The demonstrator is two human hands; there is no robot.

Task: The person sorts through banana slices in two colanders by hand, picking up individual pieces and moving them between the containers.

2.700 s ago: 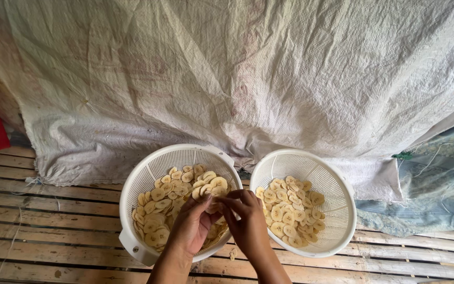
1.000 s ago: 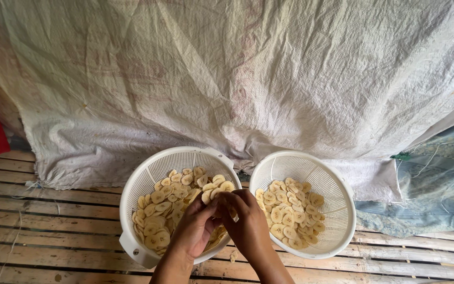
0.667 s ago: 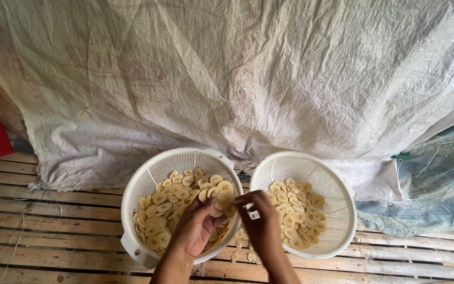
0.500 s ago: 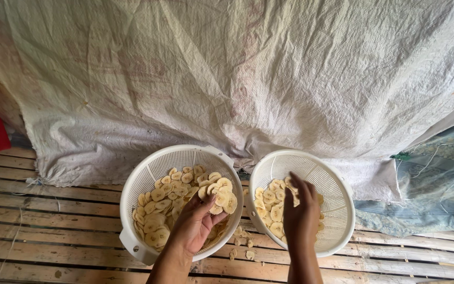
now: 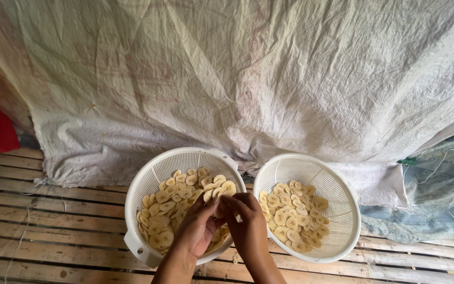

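Banana slices (image 5: pixel 220 190) pinched between left hand (image 5: pixel 198 229), right hand (image 5: pixel 248 226), over left colander (image 5: pixel 148 181).

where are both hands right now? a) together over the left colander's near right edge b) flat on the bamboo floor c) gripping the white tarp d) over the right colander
a: the left hand and right hand meet over the left colander, holding banana slices above its near right edge.

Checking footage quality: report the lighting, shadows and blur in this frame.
Head view: soft, even daylight on the white tarp, no glare; faint shadows under both hands over the left colander; banana slices sharp, edges slightly bowed by the wide lens.
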